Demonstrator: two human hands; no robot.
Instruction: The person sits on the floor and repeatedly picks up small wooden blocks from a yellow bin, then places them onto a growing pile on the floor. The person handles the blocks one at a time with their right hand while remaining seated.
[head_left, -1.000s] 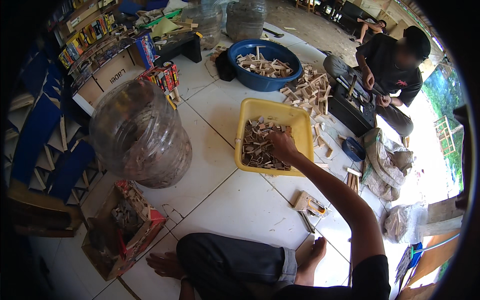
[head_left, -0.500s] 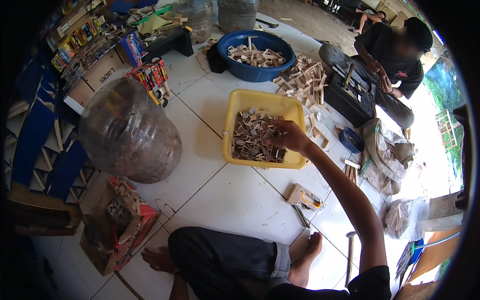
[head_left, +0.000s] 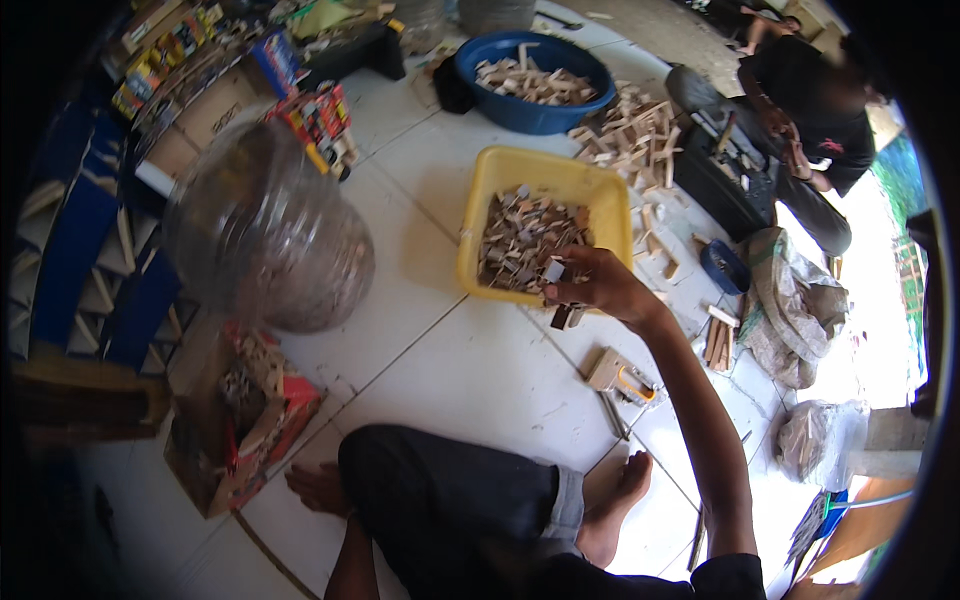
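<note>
My right hand [head_left: 608, 285] is closed on several small wooden pieces [head_left: 554, 271], some grey-faced and some brown, over the near edge of a yellow plastic tub [head_left: 595, 185]. Inside the tub lies a heap of similar small pieces [head_left: 520, 235]. My left hand [head_left: 318, 488] appears to rest on the tiles beside my bent knee, fingers stretched out and holding nothing; that area is dim. Just nearer than the tub is a beige tool [head_left: 605, 370] with an orange-edged handle, like a staple gun.
Behind the tub stands a blue basin [head_left: 535, 120] of wooden pieces, beside a loose wood pile [head_left: 640, 135]. A clear plastic container [head_left: 270, 230] and a red-edged box [head_left: 300, 395] are at left. Another person [head_left: 810, 110] sits at far right by a black box [head_left: 715, 185].
My right hand has come back from the heap toward me, now with small wooden pieces showing in its fingers. The whole view has shifted slightly.
</note>
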